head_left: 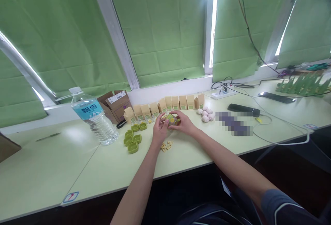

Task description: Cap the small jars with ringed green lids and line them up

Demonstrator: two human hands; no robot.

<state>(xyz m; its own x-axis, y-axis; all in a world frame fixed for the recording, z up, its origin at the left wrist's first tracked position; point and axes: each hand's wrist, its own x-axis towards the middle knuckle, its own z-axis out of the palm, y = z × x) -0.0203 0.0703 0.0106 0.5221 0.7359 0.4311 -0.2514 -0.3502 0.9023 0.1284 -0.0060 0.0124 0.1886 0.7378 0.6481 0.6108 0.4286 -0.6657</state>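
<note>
Above the table, my left hand (160, 131) and my right hand (184, 123) grip a small see-through package (171, 119) with green and yellow on it from both sides. My fingers cover part of it. Behind my hands runs a row of small tan paper boxes (183, 102) with green labels. Several green cup-like pieces (133, 147) lie left of my left hand. Just below the hands are several small yellow loop-shaped pieces (169, 146). Pale pinkish-white rounded pieces (205, 118) form a cluster to the right of my right hand.
A large water bottle (95, 116) stands at the left, before an open cardboard box (116, 104). On the right are a dark elongated device (243, 110), a phone (276, 97), a power strip (223, 92) and loose white cable (281, 144). The table's front edge lies beneath my forearms.
</note>
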